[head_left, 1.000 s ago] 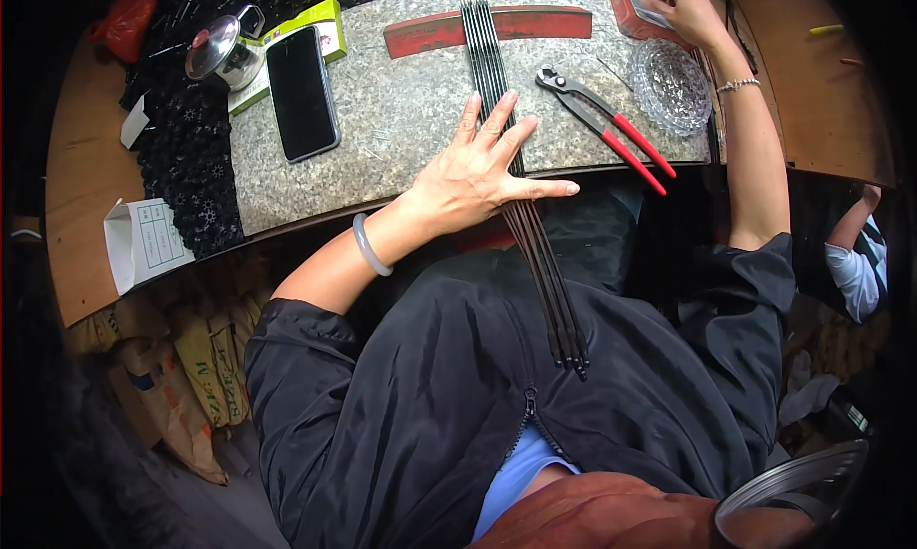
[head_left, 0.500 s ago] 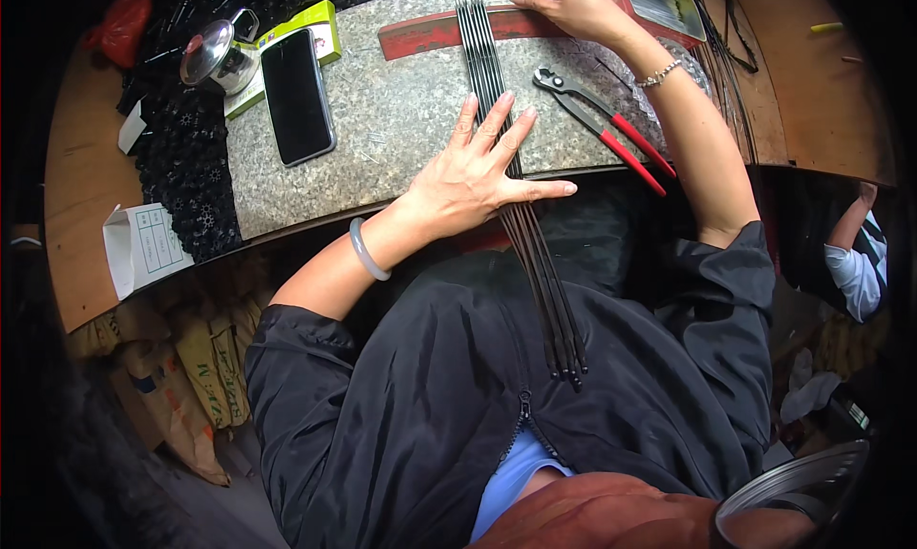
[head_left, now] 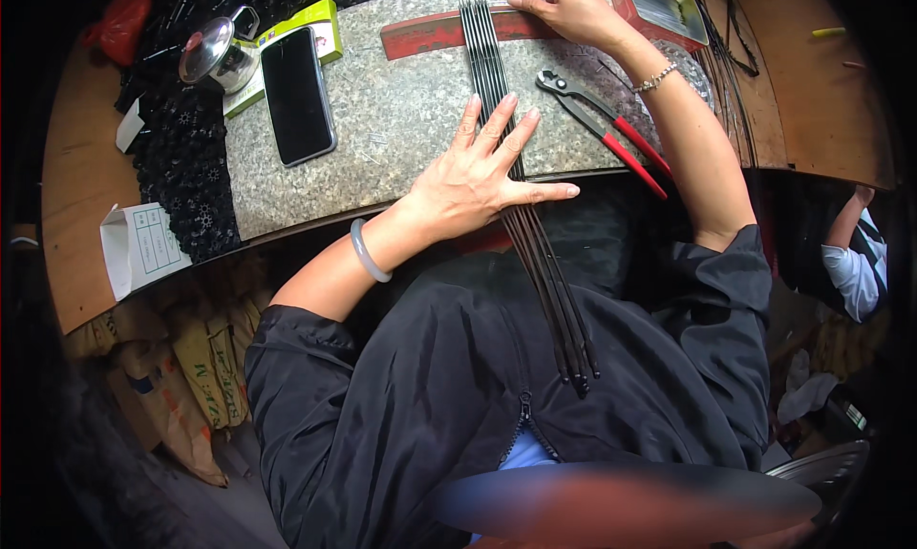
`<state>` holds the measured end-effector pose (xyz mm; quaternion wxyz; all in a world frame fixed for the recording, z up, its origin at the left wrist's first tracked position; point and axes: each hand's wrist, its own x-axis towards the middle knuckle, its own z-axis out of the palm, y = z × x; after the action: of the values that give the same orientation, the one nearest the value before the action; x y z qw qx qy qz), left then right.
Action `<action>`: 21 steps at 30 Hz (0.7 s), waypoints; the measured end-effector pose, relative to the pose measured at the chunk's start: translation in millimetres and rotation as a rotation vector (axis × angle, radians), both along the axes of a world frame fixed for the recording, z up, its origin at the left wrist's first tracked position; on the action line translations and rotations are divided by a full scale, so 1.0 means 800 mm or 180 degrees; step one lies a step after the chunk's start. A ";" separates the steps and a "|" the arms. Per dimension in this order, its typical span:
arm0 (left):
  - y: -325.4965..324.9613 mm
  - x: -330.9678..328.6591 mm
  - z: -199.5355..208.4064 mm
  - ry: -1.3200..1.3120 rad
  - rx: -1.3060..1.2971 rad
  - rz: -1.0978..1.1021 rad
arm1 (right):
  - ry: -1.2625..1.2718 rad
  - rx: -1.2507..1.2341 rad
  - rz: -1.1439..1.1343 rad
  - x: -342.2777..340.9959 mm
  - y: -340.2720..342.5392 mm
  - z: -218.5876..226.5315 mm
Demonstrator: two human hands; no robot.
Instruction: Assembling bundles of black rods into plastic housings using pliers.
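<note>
My left hand point(head_left: 463, 181) lies flat with fingers spread over a bundle of thin black rods point(head_left: 487, 67). Their far ends cross a worn red metal bar point(head_left: 420, 39) on the speckled stone slab point(head_left: 382, 100); their near, knobbed ends reach over my lap. At the far edge, close to the bar's right end, my right hand point(head_left: 573, 10) has thumb and forefinger pinched together. Whatever is in that pinch is too small to make out. Red-handled pliers point(head_left: 621, 134) rest on the slab between the rods and my right forearm.
An open tin point(head_left: 659, 12) of thin pieces stands beside my right wrist. On the left are a black phone point(head_left: 298, 95), a green box point(head_left: 330, 33), a lidded glass jar point(head_left: 234, 67) and many small black parts point(head_left: 196, 158). Another person's arm point(head_left: 848, 226) shows at far right.
The near ends of the rods have shifted slightly right and spread a little. Both hands keep nearly the same place. A blurred reddish shape now covers more of the lower edge.
</note>
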<state>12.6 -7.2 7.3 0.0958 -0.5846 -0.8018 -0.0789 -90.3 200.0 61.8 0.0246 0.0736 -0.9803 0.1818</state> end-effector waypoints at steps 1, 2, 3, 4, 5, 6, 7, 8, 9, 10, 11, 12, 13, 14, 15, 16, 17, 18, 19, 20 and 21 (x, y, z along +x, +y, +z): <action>0.000 0.000 0.000 0.0015 -0.0004 0.0002 | -0.0001 -0.0002 0.0003 0.000 0.000 -0.001; 0.000 0.000 0.000 0.0015 -0.0006 0.0006 | 0.0071 -0.0044 0.0025 0.000 0.000 -0.003; -0.001 0.000 0.000 -0.0002 0.0014 0.0012 | 0.0142 -0.0087 0.0048 0.000 -0.001 -0.003; 0.000 0.000 0.000 -0.0020 0.0038 0.0011 | 0.0139 -0.0086 0.0047 0.000 -0.001 -0.004; -0.001 0.000 0.000 -0.0023 0.0039 0.0012 | 0.0115 -0.0148 0.0051 0.000 -0.003 -0.004; -0.001 0.000 0.000 -0.0028 0.0054 0.0009 | 0.0091 -0.0211 0.0057 -0.001 -0.004 -0.004; -0.002 0.001 0.001 -0.0030 0.0061 0.0014 | 0.0091 -0.0218 0.0067 -0.006 -0.001 -0.017; 0.001 0.000 0.002 -0.0028 0.0073 -0.0012 | 0.0710 -0.1039 0.0882 -0.013 0.008 -0.034; 0.005 -0.002 0.003 -0.0011 0.0089 -0.0051 | 0.1332 -0.1851 0.1703 -0.018 0.019 -0.049; 0.003 -0.002 0.003 -0.0007 0.0087 -0.0052 | 0.1322 -0.1863 0.1710 -0.018 0.015 -0.045; 0.001 -0.001 0.002 -0.0012 0.0076 -0.0027 | 0.0587 -0.1334 0.1071 -0.017 0.007 -0.034; -0.002 -0.001 0.001 0.0015 0.0050 -0.0008 | -0.0137 -0.0787 0.0433 -0.016 0.000 -0.026; -0.002 0.000 0.002 0.0048 0.0037 -0.0013 | -0.0138 -0.0784 0.0434 -0.015 -0.002 -0.023; -0.002 0.000 0.002 0.0047 0.0040 -0.0012 | -0.0173 -0.0807 0.0379 -0.014 -0.003 -0.021; -0.002 0.000 0.002 0.0073 0.0008 -0.0019 | -0.0209 -0.0830 0.0325 -0.013 -0.005 -0.019; -0.003 0.000 0.003 0.0101 -0.0025 -0.0025 | -0.0209 -0.0828 0.0328 -0.013 -0.006 -0.016; -0.003 0.000 0.004 0.0100 -0.0024 -0.0021 | -0.0323 -0.0975 0.0395 -0.014 -0.008 -0.013; -0.003 0.000 0.004 0.0075 -0.0025 -0.0026 | -0.0438 -0.1121 0.0464 -0.014 -0.009 -0.012; -0.002 -0.001 0.004 0.0052 -0.0023 -0.0043 | -0.0436 -0.1117 0.0458 -0.017 -0.006 -0.016; -0.001 -0.001 0.004 0.0052 -0.0019 -0.0048 | -0.0267 -0.1081 0.0517 -0.021 -0.002 -0.024; 0.000 -0.001 0.003 -0.0020 0.0044 -0.0071 | -0.0099 -0.1043 0.0576 -0.024 0.001 -0.030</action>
<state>11.8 -6.9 10.0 0.0964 -0.5926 -0.7950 -0.0874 -109.8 201.0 38.1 0.0046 0.1536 -0.9272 0.3417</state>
